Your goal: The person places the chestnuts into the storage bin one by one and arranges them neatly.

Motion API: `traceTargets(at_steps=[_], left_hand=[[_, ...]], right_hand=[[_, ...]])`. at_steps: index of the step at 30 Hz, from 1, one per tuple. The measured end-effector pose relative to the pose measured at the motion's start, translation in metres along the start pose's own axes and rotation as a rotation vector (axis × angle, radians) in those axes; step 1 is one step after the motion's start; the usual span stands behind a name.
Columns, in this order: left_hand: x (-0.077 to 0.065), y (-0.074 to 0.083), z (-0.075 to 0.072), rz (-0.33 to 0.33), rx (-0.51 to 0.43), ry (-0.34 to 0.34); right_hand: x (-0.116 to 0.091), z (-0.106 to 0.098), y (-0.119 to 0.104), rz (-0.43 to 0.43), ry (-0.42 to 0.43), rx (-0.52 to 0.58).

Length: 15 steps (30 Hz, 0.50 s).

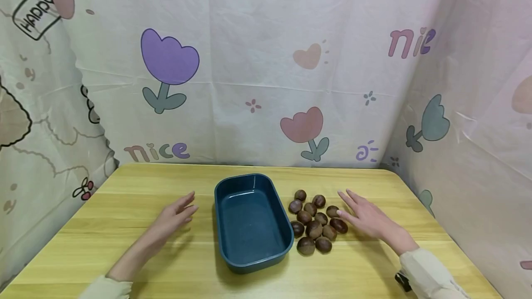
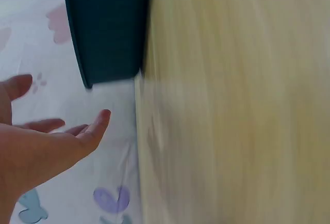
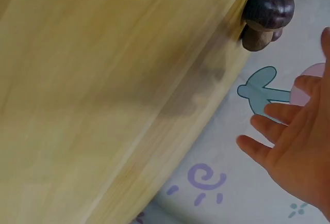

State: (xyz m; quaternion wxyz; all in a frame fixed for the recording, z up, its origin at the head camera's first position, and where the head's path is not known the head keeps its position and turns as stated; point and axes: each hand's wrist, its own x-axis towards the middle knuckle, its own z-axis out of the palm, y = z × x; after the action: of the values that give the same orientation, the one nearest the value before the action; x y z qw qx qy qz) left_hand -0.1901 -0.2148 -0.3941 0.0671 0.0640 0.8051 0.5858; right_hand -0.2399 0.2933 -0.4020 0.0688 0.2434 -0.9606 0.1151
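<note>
My right hand (image 1: 365,217) has its fingers spread and loosely straight, with nothing in their hold. They hang at the right edge of the chestnuts (image 1: 314,230), the thumb so near the outermost ones that the head view leaves me unable to tell whether it touches; the right wrist view shows a gap between hand and nuts. My left hand (image 1: 173,218) is relaxed too, fingers slightly bent and apart, nothing held, raised over the bench (image 1: 141,193) by the look of its shadow.

Between the hands sits the deep, dark teal rectangular dish (image 1: 251,225), upright, its long axis running away from me with a slight slant. The left hand is well clear of its wall. The chestnuts, about a dozen, lie in a loose cluster on the bench along the dish's right side; the closest is against the wall or just beside it.

As for progress, I judge this to be at the very start, or a pause: I see no chestnut in either hand or inside the dish, so the handling seems all left to do.

Farther out are the pale right sleeve (image 1: 430,271) and left sleeve (image 1: 109,289), and behind the bench hangs a cloth backdrop (image 1: 249,59) printed with tulips.
</note>
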Motion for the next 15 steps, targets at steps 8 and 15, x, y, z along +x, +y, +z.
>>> traceTargets(at_steps=[8, 15], left_hand=[[0.007, -0.003, 0.043, -0.077, -0.365, 0.117], [0.013, -0.003, 0.065, -0.149, -0.47, 0.207]], right_hand=[[0.014, 0.005, 0.005, 0.06, -0.049, 0.272], [0.021, 0.015, 0.014, 0.161, -0.051, 0.522]])
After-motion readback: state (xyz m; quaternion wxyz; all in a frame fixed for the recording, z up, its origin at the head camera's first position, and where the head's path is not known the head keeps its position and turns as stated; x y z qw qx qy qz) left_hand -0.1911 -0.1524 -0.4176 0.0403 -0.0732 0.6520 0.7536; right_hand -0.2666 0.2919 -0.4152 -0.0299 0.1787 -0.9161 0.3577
